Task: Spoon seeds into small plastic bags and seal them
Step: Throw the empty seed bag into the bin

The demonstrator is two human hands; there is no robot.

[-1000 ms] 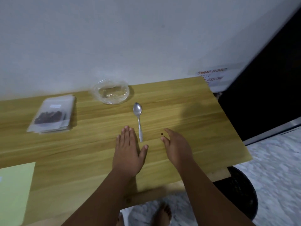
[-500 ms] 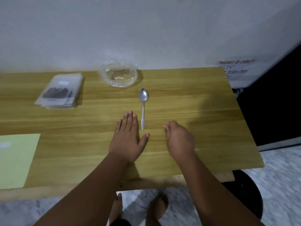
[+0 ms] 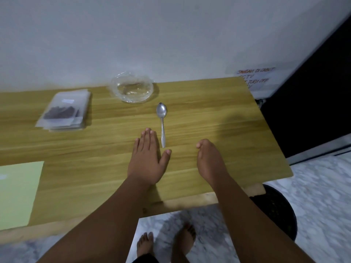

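My left hand [image 3: 146, 162] lies flat and open on the wooden table [image 3: 218, 114], its fingers just left of the handle of a metal spoon [image 3: 162, 118]. The spoon lies empty, its bowl pointing away from me. My right hand [image 3: 210, 160] rests to the right of the spoon with its fingers curled and thumb and fingertips pinched together; the seed between them is hidden. A clear plastic bowl [image 3: 114, 88] stands at the wall behind the spoon. A stack of small plastic bags [image 3: 64, 111], the top one holding dark seeds, lies at the back left.
A pale green sheet [image 3: 17, 192] lies on the table's near left corner. The table's right edge ends near a dark doorway, with a handwritten sign [image 3: 254, 76] on the wall. A black stool [image 3: 275, 209] stands under the near right corner. My bare feet are below.
A dark seed lay on the table at my right fingertips; my right fingers have curled over that spot and the seed no longer shows. My left hand stays flat.
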